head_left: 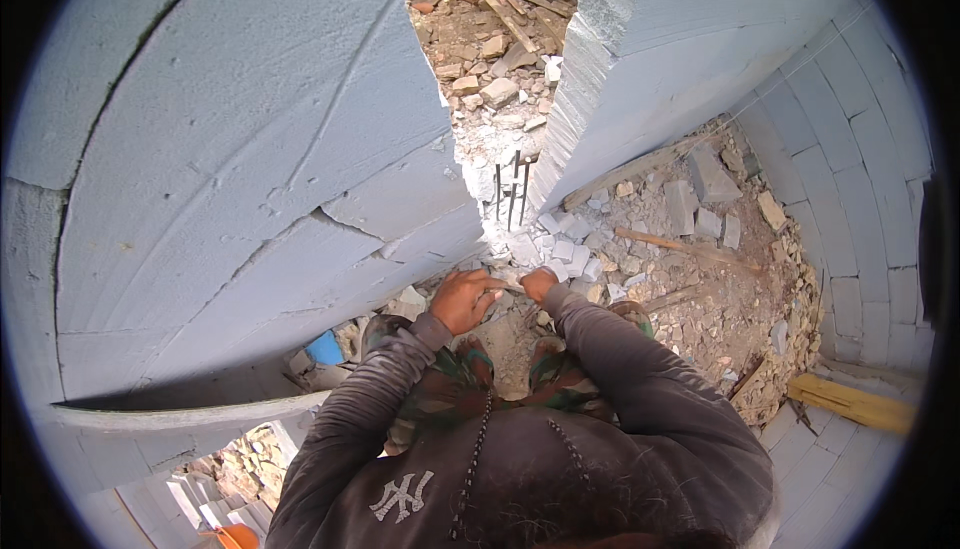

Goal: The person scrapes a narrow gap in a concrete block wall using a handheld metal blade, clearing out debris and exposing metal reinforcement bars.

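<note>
My two hands meet low in front of me, just short of the gap between two pale block walls. My left hand (pixel 462 301) has its fingers loosely stretched and its thumb apart, with the fingertips close to a narrow, light tan piece. My right hand (pixel 538 284) is closed in a fist at the other end of that piece; its kind is too small and covered to make out. Just beyond the hands lie broken white block chunks (pixel 565 251). Several dark steel rods (pixel 514 194) stand upright in the gap.
A pale block wall (pixel 250 159) rises close on the left, another wall (pixel 690 19) on the right. Rubble and a thin wooden strip (pixel 690 247) cover the ground to the right. A yellowish timber (pixel 850 402) lies lower right. A blue object (pixel 325 348) sits left of my legs.
</note>
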Tool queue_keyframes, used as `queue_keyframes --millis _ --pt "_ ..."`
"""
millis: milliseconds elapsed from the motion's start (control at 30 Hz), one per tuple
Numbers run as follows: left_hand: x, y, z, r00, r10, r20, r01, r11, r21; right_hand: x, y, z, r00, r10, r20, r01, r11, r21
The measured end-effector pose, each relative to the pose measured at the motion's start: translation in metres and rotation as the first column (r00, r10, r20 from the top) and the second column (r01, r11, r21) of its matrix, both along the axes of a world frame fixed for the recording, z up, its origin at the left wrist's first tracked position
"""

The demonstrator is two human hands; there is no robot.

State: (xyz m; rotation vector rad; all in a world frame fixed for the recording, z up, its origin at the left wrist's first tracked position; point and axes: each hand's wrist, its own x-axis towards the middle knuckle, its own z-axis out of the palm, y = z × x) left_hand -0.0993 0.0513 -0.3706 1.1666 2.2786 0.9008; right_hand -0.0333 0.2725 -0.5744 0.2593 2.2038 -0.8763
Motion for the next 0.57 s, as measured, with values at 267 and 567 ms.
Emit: queue_keyframes --millis 267,567 --pt "0.089 0.005 0.127 0.992 0.109 -0.062 -0.100 0.985 0.141 0.070 -0.038 0.274 0.403 -0.295 0.866 0.911 0.039 -0.411" --pt "0.091 -0.016 0.258 0.970 -0.167 0.176 0.184 0.979 -0.085 0.100 -0.007 0.349 0.255 -0.496 0.830 0.952 -0.024 -0.307"
